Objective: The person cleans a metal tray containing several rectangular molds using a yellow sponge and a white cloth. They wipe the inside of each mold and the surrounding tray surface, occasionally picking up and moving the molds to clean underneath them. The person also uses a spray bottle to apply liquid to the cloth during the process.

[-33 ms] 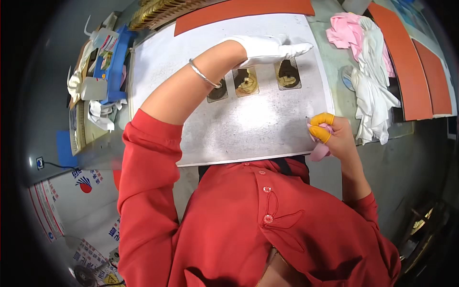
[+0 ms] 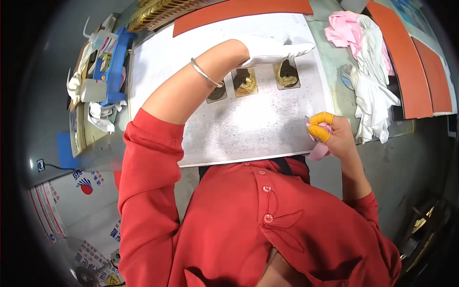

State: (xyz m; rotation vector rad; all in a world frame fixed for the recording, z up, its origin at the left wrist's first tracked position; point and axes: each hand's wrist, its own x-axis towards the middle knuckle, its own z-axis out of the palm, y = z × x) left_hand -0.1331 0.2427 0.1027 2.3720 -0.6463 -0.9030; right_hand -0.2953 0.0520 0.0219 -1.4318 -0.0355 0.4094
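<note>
My left hand (image 2: 273,51), in a white glove, is held over the far part of the white board (image 2: 224,138), its visible finger stretched to the right. What lies beneath its palm is hidden. Just nearer than the glove lie small rectangular plates with dark and gold patterns: a left one (image 2: 216,94) partly behind my wrist, a middle one (image 2: 245,82) and a right one (image 2: 287,75). By the board's right front corner, my right hand (image 2: 333,133) wears yellow finger cots on thumb and forefinger. It is closed round a crumpled pink cloth (image 2: 318,151), which hangs below the fingers.
Pink cloth (image 2: 344,29) and white cloths (image 2: 370,103) are heaped right of the board. Orange-brown sheets (image 2: 400,62) lie beyond them, and another strip (image 2: 244,14) runs along the back edge. A blue tray (image 2: 114,79) with bottles stands left. Stacked gold-coloured pieces (image 2: 158,14) sit behind.
My left wrist has shifted very slightly to the right. My right hand and the pink cloth stay in place.
</note>
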